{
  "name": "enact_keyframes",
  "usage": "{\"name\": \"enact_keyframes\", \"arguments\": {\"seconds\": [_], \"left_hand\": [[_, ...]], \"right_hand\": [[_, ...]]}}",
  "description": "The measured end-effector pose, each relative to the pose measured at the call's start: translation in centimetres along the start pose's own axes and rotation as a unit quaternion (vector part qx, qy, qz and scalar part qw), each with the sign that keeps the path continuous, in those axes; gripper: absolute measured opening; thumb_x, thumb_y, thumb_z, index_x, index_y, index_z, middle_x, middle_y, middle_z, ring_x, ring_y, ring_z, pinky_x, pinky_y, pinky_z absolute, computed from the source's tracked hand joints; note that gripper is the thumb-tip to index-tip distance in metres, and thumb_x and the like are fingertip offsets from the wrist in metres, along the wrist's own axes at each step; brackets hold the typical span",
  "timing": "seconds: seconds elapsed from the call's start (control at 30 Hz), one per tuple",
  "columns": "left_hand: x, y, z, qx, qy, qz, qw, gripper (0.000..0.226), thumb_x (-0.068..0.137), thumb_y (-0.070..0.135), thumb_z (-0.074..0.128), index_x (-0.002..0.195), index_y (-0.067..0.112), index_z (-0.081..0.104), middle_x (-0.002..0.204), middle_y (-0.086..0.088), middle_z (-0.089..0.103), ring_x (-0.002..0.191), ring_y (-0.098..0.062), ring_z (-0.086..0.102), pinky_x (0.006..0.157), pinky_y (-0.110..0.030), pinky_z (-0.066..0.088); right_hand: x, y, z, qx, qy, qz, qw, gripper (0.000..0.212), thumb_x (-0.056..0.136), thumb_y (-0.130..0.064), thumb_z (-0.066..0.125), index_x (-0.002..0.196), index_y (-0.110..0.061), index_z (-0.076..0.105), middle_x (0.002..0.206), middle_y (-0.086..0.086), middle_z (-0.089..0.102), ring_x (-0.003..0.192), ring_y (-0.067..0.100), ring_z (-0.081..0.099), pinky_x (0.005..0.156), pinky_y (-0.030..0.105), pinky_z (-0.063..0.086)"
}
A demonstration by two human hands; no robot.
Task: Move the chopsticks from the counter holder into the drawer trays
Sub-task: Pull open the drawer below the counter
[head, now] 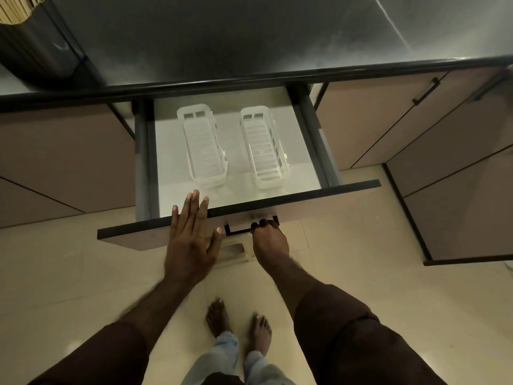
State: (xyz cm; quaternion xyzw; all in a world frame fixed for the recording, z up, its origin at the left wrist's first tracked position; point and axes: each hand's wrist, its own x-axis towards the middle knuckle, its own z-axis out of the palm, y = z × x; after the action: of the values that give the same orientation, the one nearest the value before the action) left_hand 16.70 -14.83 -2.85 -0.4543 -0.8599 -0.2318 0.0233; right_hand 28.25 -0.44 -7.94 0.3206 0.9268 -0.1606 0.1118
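Note:
The drawer (291,200) stands pulled out below the counter. Two white slotted trays lie inside it with nothing in them: the left tray (204,145) and the right tray (263,147). My right hand (268,236) grips the drawer's black handle (236,232) from below. My left hand (188,240) lies flat with straight fingers over the drawer's front edge. A dark ribbed holder (36,48) stands on the counter at the top left, with pale chopsticks (14,8) bundled in it.
The steel counter (249,34) runs across the top. Closed cabinet fronts flank the drawer, with a handle on the right door (426,91). A small beige stool (236,250) sits under the drawer front. My bare feet stand on the tiled floor (361,245).

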Motion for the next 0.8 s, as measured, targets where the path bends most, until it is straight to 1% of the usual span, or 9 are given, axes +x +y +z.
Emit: {"name": "enact_keyframes", "arguments": {"seconds": [0.2,0.37,0.5,0.6,0.67,0.77,0.8], "left_hand": [[-0.7,0.6,-0.8,0.017,0.002,-0.024,1.000,0.066,0.095,0.037,0.042,0.151,0.004,0.031,0.160,-0.013,0.021,0.150,-0.024,0.016,0.123,-0.045,0.009],[-1.2,1.4,-1.4,0.015,-0.006,-0.044,0.999,0.065,0.094,0.038,0.041,0.148,0.003,0.035,0.158,-0.015,0.027,0.148,-0.026,0.022,0.121,-0.049,0.014],[-1.4,2.0,-1.9,0.013,-0.007,-0.053,0.998,0.064,0.093,0.035,0.046,0.147,0.001,0.038,0.157,-0.018,0.030,0.147,-0.028,0.023,0.120,-0.052,0.017],[-1.4,2.3,-2.1,0.009,-0.012,-0.071,0.997,0.066,0.091,0.031,0.051,0.147,0.001,0.038,0.158,-0.019,0.029,0.148,-0.029,0.022,0.120,-0.053,0.018],[-1.4,2.6,-2.2,0.007,-0.022,-0.083,0.996,0.067,0.091,0.032,0.050,0.149,0.001,0.036,0.159,-0.019,0.026,0.149,-0.029,0.019,0.120,-0.052,0.016],[-1.2,3.0,-2.2,0.002,-0.040,-0.090,0.995,0.069,0.091,0.036,0.046,0.150,0.002,0.032,0.161,-0.018,0.021,0.150,-0.027,0.014,0.121,-0.049,0.011],[-1.1,3.2,-2.4,-0.001,-0.046,-0.092,0.995,0.070,0.092,0.037,0.045,0.151,0.003,0.031,0.162,-0.017,0.020,0.150,-0.027,0.013,0.122,-0.048,0.010]], "right_hand": [[-2.1,0.5,0.4,-0.003,-0.008,-0.022,1.000,0.038,0.089,-0.015,0.066,0.126,-0.010,0.058,0.124,0.013,0.061,0.114,0.027,0.057,0.094,0.037,0.052],[-3.0,0.6,-0.1,0.008,-0.012,-0.034,0.999,0.034,0.090,-0.015,0.065,0.123,-0.011,0.061,0.118,0.012,0.064,0.108,0.026,0.061,0.091,0.037,0.052],[-3.4,0.4,-1.1,0.024,0.014,-0.056,0.998,0.025,0.095,-0.021,0.059,0.118,-0.013,0.063,0.108,0.010,0.069,0.094,0.026,0.066,0.080,0.037,0.055],[-3.4,0.3,-2.5,0.043,0.060,-0.077,0.994,0.023,0.097,-0.028,0.051,0.106,-0.015,0.068,0.094,0.008,0.072,0.079,0.026,0.068,0.070,0.036,0.057],[-3.6,0.1,-3.8,0.063,0.087,-0.096,0.990,0.024,0.096,-0.030,0.050,0.098,-0.017,0.070,0.085,0.005,0.072,0.070,0.022,0.066,0.063,0.029,0.053],[-3.8,-0.4,-6.0,0.086,0.103,-0.135,0.982,0.027,0.097,-0.036,0.050,0.097,-0.018,0.070,0.077,-0.001,0.071,0.061,0.013,0.062,0.057,0.025,0.051],[-3.9,-0.5,-6.8,0.094,0.115,-0.142,0.979,0.028,0.096,-0.038,0.051,0.096,-0.018,0.071,0.073,-0.002,0.070,0.057,0.011,0.060,0.053,0.024,0.048]]}}
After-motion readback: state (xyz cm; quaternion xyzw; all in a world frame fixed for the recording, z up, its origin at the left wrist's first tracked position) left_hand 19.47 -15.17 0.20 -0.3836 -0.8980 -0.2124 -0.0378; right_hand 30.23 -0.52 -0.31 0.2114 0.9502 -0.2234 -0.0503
